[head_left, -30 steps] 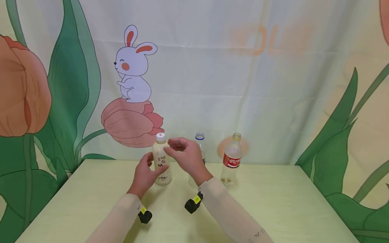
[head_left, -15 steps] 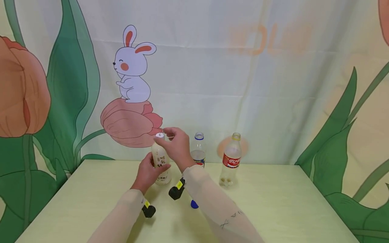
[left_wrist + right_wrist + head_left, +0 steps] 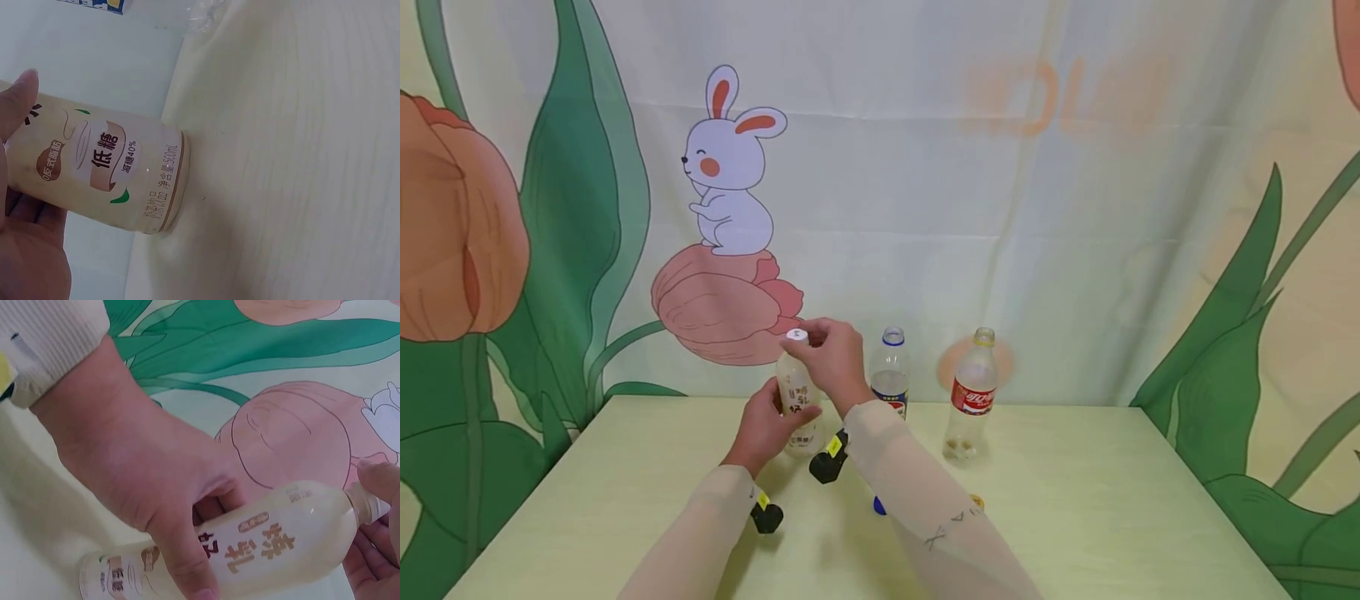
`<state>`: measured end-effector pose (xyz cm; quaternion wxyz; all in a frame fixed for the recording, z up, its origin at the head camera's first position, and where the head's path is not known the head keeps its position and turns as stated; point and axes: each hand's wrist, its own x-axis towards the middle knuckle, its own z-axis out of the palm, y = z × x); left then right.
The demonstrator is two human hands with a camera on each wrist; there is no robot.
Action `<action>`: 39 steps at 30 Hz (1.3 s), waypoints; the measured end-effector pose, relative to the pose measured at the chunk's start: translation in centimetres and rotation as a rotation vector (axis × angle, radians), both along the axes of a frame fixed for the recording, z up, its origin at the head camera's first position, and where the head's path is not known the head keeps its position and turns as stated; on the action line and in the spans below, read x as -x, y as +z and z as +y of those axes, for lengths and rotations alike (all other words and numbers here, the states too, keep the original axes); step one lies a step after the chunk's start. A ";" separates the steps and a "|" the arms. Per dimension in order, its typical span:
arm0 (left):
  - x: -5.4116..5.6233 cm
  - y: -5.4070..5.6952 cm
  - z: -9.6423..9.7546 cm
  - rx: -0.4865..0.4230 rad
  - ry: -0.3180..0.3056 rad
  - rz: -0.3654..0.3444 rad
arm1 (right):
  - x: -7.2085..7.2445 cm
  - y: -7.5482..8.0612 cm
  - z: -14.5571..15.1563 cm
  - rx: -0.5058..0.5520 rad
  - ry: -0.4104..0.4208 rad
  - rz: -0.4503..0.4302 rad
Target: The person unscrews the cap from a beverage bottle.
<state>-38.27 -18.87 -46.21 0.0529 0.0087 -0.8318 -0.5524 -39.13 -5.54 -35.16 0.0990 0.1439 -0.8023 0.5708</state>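
Note:
An upright milk tea bottle (image 3: 797, 379), pale with brown lettering, stands on the table toward the left. My left hand (image 3: 762, 429) grips its body, thumb across the front; the left wrist view shows the bottle's lower label (image 3: 119, 156) and base on the tabletop. At the top, my right hand (image 3: 837, 362) pinches the white cap (image 3: 797, 336) between thumb and fingers. The right wrist view has the cap (image 3: 377, 508) sitting on the bottle neck, partly covered by the right thumb.
Right of the hands stand two uncapped clear bottles: one blue-labelled (image 3: 889, 385), partly behind the right hand and sleeve, and one red-labelled (image 3: 973, 396). A blue cap (image 3: 879, 506) and a yellow cap (image 3: 977, 502) lie on the table (image 3: 1090, 500), near the right sleeve. A printed curtain (image 3: 887, 208) hangs behind.
My right hand has moved left from beside the bottle's neck and taken hold of the white cap. My left hand keeps its grip. The blue and yellow caps have come into view.

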 end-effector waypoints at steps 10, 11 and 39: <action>0.1 0.0 0.0 0.008 0.006 -0.006 | 0.1 0.0 0.2 -0.027 0.000 0.017; 0.1 0.0 0.0 0.009 0.007 -0.009 | 0.1 -0.1 0.2 -0.023 -0.001 0.015; 0.3 -0.4 -0.1 -0.003 0.002 0.001 | 0.2 -0.1 0.3 -0.028 -0.002 0.028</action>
